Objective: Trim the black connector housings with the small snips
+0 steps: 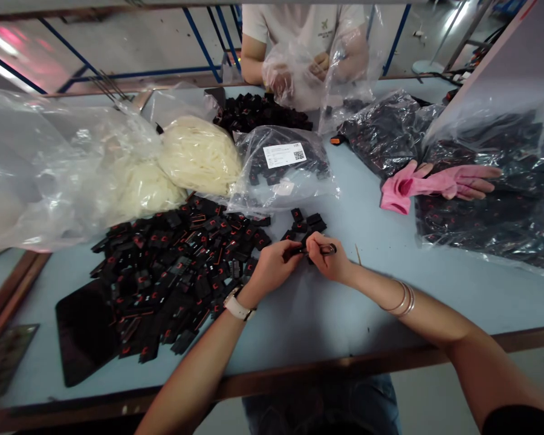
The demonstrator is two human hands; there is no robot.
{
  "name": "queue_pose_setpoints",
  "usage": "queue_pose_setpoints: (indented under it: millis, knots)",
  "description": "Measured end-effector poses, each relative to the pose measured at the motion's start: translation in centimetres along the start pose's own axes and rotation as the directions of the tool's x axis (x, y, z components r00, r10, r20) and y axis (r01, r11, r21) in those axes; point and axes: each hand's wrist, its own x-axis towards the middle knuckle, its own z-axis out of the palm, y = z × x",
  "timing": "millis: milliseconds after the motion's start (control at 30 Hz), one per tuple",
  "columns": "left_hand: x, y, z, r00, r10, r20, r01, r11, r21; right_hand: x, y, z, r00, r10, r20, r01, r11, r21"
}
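My left hand [275, 264] is closed, its thumb and fingers pinching a small black plastic part [294, 250]. Gripped in my right hand [329, 261] is a slim dark tool with a rounded, loop-like end [330, 248]; its kind is unclear. The tool's tip points at the part, and fingers hide where they meet. Just beyond my hands lie a few loose black parts [316, 221]. To the left spreads a big pile of black plastic parts with red-orange marks [176, 266].
A black tablet-like slab [87, 329] lies left. Behind the pile are bags of cream-coloured pieces [202, 156] and a labelled clear bag [284, 156]. Pink gloves [439, 183] rest by bags of black parts [494, 223] at right. Across the table, a person [306, 45] handles clear plastic.
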Motion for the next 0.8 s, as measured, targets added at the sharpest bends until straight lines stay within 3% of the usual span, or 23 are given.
queue_pose_setpoints:
  millis: [167, 367, 800]
  knots:
    - [0.02, 0.13, 0.0, 1.0, -0.008, 0.008, 0.008, 1.0, -0.001, -0.22, 0.29, 0.17, 0.999, -0.036, 0.011, 0.036, 0.999, -0.025]
    - [0.02, -0.2, 0.1, 1.0, 0.0, -0.009, 0.0, 1.0, -0.012, -0.33, 0.38, 0.25, 0.981, 0.038, -0.191, -0.028, 0.998, 0.051]
    - [-0.06, -0.35, 0.15, 1.0, 0.0, -0.011, 0.0, 1.0, -0.019, -0.22, 0.52, 0.19, 0.987, 0.031, -0.16, -0.017, 0.996, 0.087]
